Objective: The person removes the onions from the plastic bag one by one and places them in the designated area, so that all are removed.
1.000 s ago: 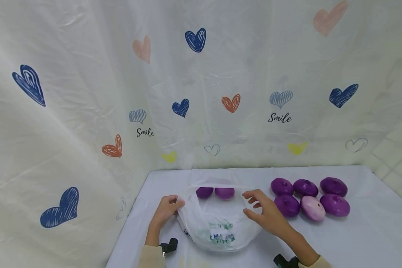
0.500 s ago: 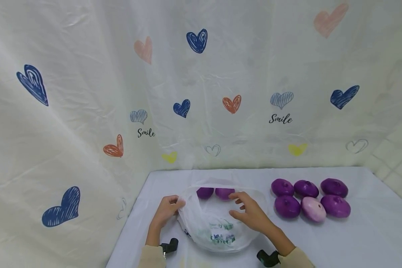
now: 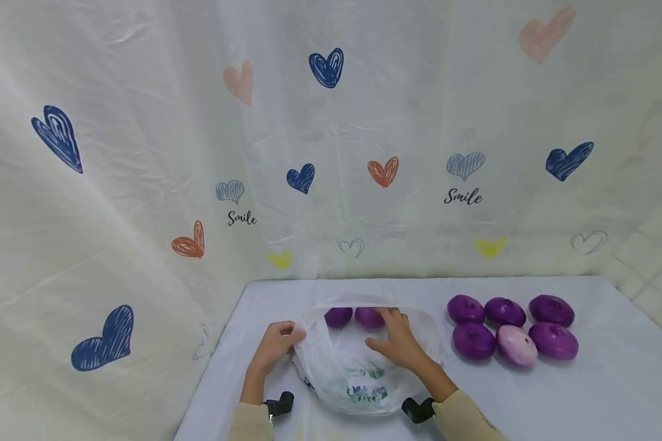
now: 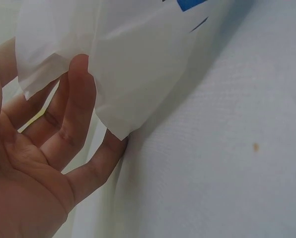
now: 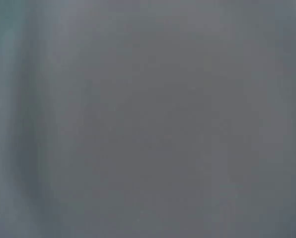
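Note:
A white plastic bag point(image 3: 364, 392) with green and blue print lies on the table, its mouth facing up. My left hand point(image 3: 276, 349) pinches the left edge of its mouth; in the left wrist view the fingers point(image 4: 81, 99) lie against the thin film. Inside the bag, two purple onions show, a left onion point(image 3: 338, 316) and a right onion point(image 3: 367, 318). My right hand point(image 3: 399, 343) is in the mouth of the bag, fingers at the right onion's right side, thumb spread away below. Whether they touch it is unclear. The right wrist view is only a grey blur.
Right of the bag, several purple onions point(image 3: 473, 341) sit in two rows, with a paler pinkish onion point(image 3: 515, 346) among them. White cloth covers the table point(image 3: 601, 392). A curtain point(image 3: 408, 110) printed with hearts hangs behind it.
My right hand has moved left from the bag's right edge into its mouth, up to the right onion. The left hand keeps its place on the bag's edge.

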A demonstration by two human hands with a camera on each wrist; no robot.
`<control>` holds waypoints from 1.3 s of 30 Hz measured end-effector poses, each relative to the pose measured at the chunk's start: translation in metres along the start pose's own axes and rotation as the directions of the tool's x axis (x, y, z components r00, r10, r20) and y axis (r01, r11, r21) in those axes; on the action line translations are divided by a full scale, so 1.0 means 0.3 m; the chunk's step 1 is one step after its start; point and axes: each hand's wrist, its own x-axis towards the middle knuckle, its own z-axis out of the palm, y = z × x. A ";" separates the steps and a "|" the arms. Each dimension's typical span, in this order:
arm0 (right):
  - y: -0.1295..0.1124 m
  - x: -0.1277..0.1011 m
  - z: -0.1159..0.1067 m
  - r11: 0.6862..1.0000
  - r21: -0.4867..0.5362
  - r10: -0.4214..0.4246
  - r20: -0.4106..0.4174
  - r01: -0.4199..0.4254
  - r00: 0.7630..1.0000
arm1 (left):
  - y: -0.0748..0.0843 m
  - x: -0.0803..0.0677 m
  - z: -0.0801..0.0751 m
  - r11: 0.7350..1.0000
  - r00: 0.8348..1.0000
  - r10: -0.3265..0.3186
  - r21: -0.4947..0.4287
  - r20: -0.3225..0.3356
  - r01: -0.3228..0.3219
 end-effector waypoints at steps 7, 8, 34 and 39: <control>0.041 0.038 0.030 1.000 0.020 0.016 -0.022 -0.016 1.000 | 0.007 0.000 0.007 1.000 1.000 -0.003 0.002 0.001 0.003; 0.046 0.043 0.034 1.000 0.021 0.018 -0.023 -0.017 1.000 | 0.007 0.000 0.008 1.000 1.000 -0.002 0.006 0.001 0.002; 0.080 0.083 0.084 0.996 0.019 0.088 -0.028 -0.087 0.996 | 0.010 -0.002 0.009 1.000 1.000 0.009 -0.013 -0.013 -0.009; 0.068 0.063 0.074 0.998 0.031 0.063 -0.016 -0.063 0.998 | 0.027 -0.011 0.017 1.000 1.000 -0.001 -0.002 -0.028 0.001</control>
